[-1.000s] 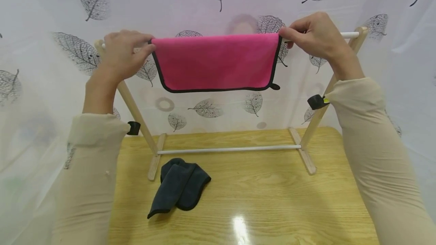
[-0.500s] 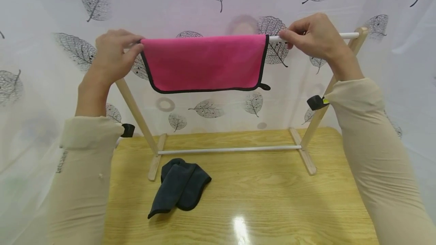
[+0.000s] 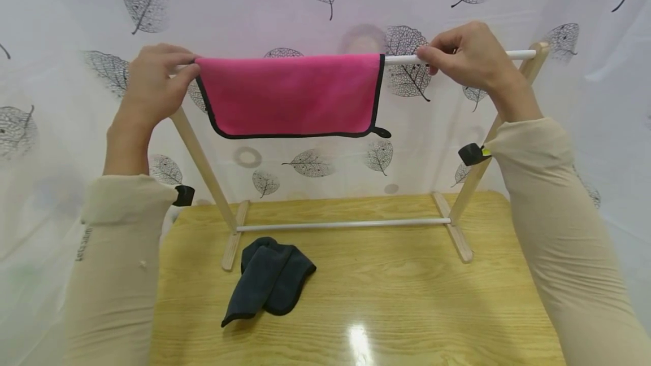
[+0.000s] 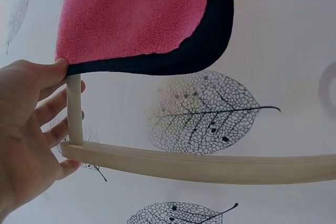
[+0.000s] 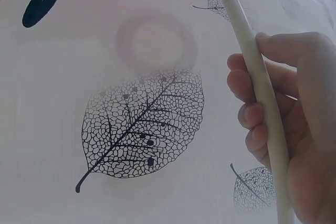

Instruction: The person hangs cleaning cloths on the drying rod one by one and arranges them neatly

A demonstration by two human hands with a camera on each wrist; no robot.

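Observation:
A pink towel [image 3: 290,95] with black edging is draped over the upper white rod [image 3: 402,60] of a small wooden rack. My left hand [image 3: 155,81] pinches the towel's left edge at the rod; in the left wrist view its thumb presses on the black-trimmed corner. Apart from the towel's right edge, my right hand [image 3: 468,55] grips the bare rod, with the fingers curled around it in the right wrist view. A black hanging loop [image 3: 381,132] sticks out at the towel's lower right corner. The back half of the towel is hidden in the head view.
On the wooden table [image 3: 396,298], a dark grey cloth [image 3: 272,278] with black trim lies crumpled in front of the rack's left foot. A lower white rod [image 3: 346,223] joins the rack's feet. Behind hangs a pale curtain [image 3: 325,174] with leaf prints.
My left hand has moved left along the rod and the towel has slid left with it. My right hand has let go of the towel's right edge and stays on the rod.

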